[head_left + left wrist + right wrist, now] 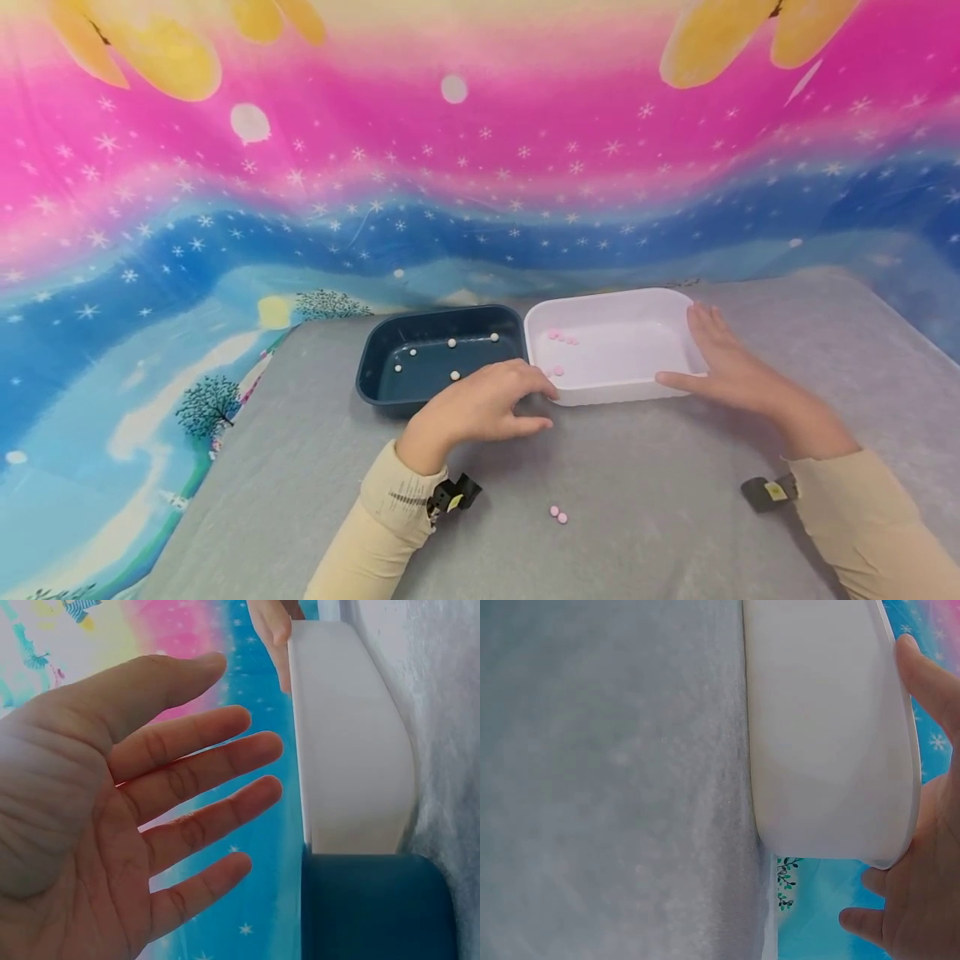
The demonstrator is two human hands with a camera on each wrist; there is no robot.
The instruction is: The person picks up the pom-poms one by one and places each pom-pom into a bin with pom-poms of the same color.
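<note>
A white tray (615, 392) stands beside a dark blue tray (378, 398); their short sides meet. My right hand (731, 367) is at the white tray's right end, thumb along the front rim and fingers straight at the side; the right wrist view shows the thumb (922, 671) at the rim. My left hand (483, 400) hovers near where the trays meet, its fingers (217, 754) spread and holding nothing. Several small pink pieces (558, 372) lie at the left in the white tray. Several small white balls (452, 342) are scattered in the dark one.
Two pink pieces (558, 515) sit together on the grey cloth (645, 483) in front of the trays. A colourful printed backdrop (480, 192) hangs behind the table. Each sleeve carries a small black wrist camera (767, 493).
</note>
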